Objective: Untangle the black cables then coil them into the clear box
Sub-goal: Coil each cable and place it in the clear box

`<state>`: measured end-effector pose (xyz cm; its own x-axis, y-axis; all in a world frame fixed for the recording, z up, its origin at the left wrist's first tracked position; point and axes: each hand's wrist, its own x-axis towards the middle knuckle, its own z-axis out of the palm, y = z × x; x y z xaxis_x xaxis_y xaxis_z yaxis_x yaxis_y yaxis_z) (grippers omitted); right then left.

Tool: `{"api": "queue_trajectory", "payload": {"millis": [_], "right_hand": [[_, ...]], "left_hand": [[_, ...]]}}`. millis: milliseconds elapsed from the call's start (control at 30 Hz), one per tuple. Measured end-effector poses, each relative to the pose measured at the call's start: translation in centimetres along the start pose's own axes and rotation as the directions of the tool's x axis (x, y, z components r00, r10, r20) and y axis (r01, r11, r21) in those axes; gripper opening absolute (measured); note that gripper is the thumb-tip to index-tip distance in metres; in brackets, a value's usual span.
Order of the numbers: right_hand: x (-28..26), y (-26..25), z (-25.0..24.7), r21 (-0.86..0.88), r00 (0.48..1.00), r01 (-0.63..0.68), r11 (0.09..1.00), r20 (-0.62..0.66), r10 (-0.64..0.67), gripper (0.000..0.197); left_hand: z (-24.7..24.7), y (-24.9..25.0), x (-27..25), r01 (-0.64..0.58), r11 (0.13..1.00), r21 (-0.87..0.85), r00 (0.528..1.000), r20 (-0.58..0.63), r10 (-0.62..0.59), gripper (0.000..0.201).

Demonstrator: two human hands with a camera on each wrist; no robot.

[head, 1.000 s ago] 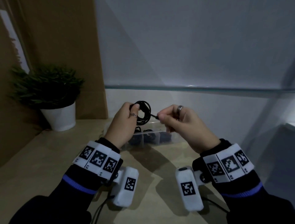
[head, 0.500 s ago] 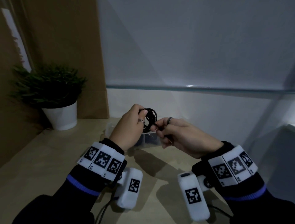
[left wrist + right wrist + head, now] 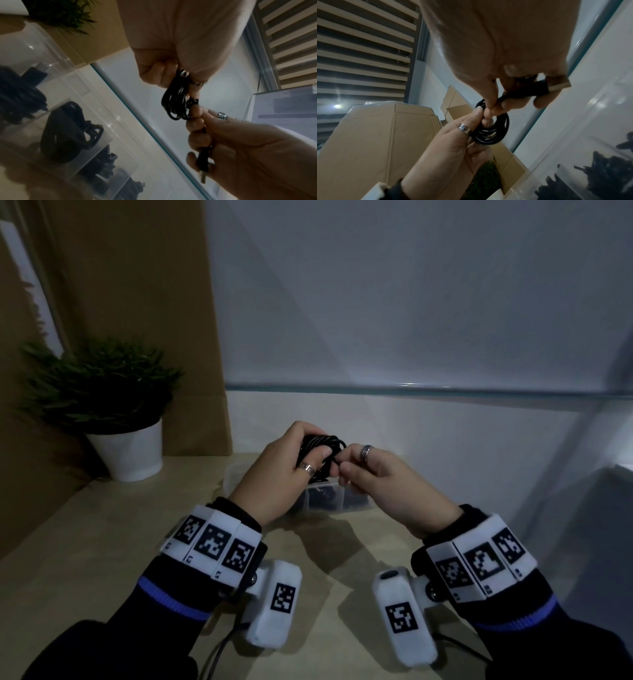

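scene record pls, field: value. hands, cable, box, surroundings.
left hand: grips black cable coil, held above the box
right hand: pinches the cable's plug end right at the coil
coil state: several loops wound, plug end not yet tucked
clear box: on the table, behind the hands, divided compartments with black cables already inside
potted plant: far left, in a white pot
cardboard: upright behind the plant

Right hand (image 3: pixel 383 477) closed gap to left hand (image 3: pixel 284 470), cable end now against coil (image 3: pixel 322 441)
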<state>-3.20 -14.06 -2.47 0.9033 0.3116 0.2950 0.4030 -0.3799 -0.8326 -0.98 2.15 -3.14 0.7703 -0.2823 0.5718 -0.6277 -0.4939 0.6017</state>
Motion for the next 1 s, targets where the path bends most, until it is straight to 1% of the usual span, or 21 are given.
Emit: {"api": "queue_trajectory", "payload": {"millis": [67, 167, 233, 333, 400, 500, 600, 667, 700, 767, 833, 867, 900, 933, 967, 1000], "right_hand": [[0.1, 0.1, 0.0, 0.009, 0.999, -0.006, 1.0, -0.041, 0.007, 0.022], [0.0, -0.2, 0.0, 0.19, 0.993, -0.085, 0.978, -0.067, 0.1, 0.021], [-0.2, -0.4, 0.1, 0.266, 0.991, -0.114, 0.957, -0.04, 0.129, 0.017], [-0.3, -0.5, 0.2, 0.273, 0.994, -0.107, 0.956, 0.0, 0.111, 0.015], [-0.2, -0.3, -0.1, 0.325, 0.994, -0.106, 0.94, 0.013, 0.108, 0.016], [-0.2, -0.2, -0.6, 0.351, 0.997, -0.075, 0.933, 0.014, 0.074, 0.019], [-0.1, -0.1, -1.0, 0.345, 0.999, -0.026, 0.938, -0.013, 0.032, 0.02], [0.0, 0.0, -1.3, 0.334, 0.999, -0.001, 0.942, -0.05, 0.019, 0.021], [0.0, 0.1, -1.6, 0.316, 0.997, 0.009, 0.949, -0.072, 0.014, 0.022], [0.0, 0.3, -2.0, 0.223, 0.991, 0.045, 0.974, -0.132, -0.016, 0.023], [0.1, 0.4, -2.2, 0.027, 0.973, 0.11, 0.994, -0.208, -0.102, 0.023], [0.1, 0.6, -2.3, -0.118, 0.955, 0.122, 0.985, -0.256, -0.149, 0.022], [0.3, 0.8, -2.4, -0.272, 0.931, 0.098, 0.957, -0.314, -0.185, 0.021], [0.3, 0.8, -2.5, -0.392, 0.903, 0.048, 0.919, -0.377, -0.208, 0.017], [0.3, 0.8, -2.6, -0.442, 0.877, 0.012, 0.897, -0.427, -0.221, 0.013], [0.4, 0.8, -2.7, -0.445, 0.856, 0.021, 0.895, -0.454, -0.245, 0.011]], "left_hand": [[0.0, -0.2, 0.0, 0.03, 1.0, -0.002, 1.0, 0.009, -0.03, 0.016], [0.1, -0.4, -0.1, 0.07, 0.997, -0.014, 0.996, 0.048, -0.069, 0.015], [0.1, -0.5, 0.0, 0.078, 0.997, -0.021, 0.996, 0.045, -0.077, 0.018], [0.0, -0.6, 0.1, 0.082, 0.997, 0.006, 0.995, 0.05, -0.082, 0.025], [0.0, -0.7, 0.1, 0.084, 0.996, 0.014, 0.994, 0.074, -0.085, 0.027], [-0.1, -0.6, 0.1, 0.099, 0.994, -0.038, 0.991, 0.09, -0.095, 0.027], [-0.5, -0.7, 0.3, 0.096, 0.994, -0.058, 0.995, 0.037, -0.094, 0.023], [-0.6, -0.8, 0.4, 0.104, 0.994, -0.037, 0.995, 0.014, -0.103, 0.021], [-0.6, -0.8, 0.5, 0.112, 0.993, -0.02, 0.994, 0.011, -0.112, 0.022], [-0.6, -0.9, 0.5, 0.138, 0.99, -0.003, 0.99, 0.006, -0.138, 0.022], [-0.6, -0.9, 0.6, 0.176, 0.983, -0.053, 0.984, 0.007, -0.175, 0.021], [-0.6, -0.8, 0.6, 0.197, 0.974, -0.115, 0.98, 0.019, -0.196, 0.022], [-0.5, -0.7, 0.6, 0.222, 0.955, -0.197, 0.975, 0.04, -0.219, 0.024], [-0.5, -0.4, 0.5, 0.249, 0.925, -0.289, 0.969, 0.071, -0.238, 0.025], [-0.3, -0.1, 0.4, 0.271, 0.885, -0.378, 0.962, 0.105, -0.25, 0.025], [-0.2, 0.3, 0.3, 0.288, 0.841, -0.457, 0.958, 0.139, -0.253, 0.025]]}}
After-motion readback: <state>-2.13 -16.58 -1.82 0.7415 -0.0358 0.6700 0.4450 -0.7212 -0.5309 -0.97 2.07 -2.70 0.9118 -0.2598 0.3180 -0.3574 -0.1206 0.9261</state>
